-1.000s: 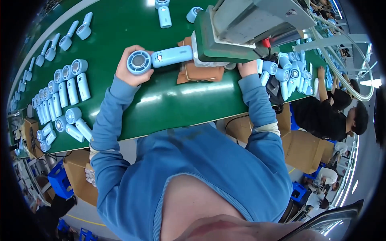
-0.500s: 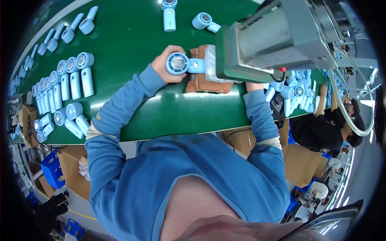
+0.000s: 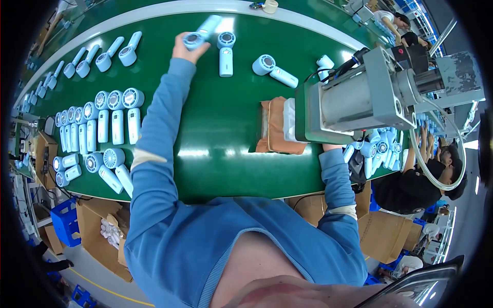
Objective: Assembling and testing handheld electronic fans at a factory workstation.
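My left hand reaches out over the far part of the green table, closed around the round head of a light blue handheld fan. The fan's handle slants away to the upper right. Just right of it lies another handheld fan, apart from my hand. Only a sliver of my right hand shows below the grey press machine; the machine hides its fingers. Under the press head sits a brown cloth-covered pad with a white pad beside it, and no fan lies there.
Rows of light blue fans stand along the left of the green table. One angled fan lies near the press. More fans are heaped at right, near a person in black. A cardboard box stands below the left edge.
My left hand has carried the fan from the brown pad to the far left of the table. My right hand stays by the press. The whole view has shifted.
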Demonstrator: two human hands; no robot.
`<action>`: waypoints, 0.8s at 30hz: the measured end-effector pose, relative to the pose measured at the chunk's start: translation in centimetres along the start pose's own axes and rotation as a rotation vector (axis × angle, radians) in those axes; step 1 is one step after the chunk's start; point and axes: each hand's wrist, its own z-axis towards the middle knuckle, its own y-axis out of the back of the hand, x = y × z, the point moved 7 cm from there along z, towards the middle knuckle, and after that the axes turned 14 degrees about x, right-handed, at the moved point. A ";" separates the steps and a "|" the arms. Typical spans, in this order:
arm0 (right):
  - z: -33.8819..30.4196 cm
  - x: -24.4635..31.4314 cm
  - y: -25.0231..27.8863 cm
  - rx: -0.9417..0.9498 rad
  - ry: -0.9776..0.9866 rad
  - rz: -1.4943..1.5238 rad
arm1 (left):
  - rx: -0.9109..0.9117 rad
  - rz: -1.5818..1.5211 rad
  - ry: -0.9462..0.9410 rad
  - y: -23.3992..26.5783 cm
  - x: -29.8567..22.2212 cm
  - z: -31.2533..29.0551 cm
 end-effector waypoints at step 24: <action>-0.7 -1.3 -2.5 0.072 0.200 1.853 | 0.351 -0.165 -0.311 3.4 -11.1 -16.1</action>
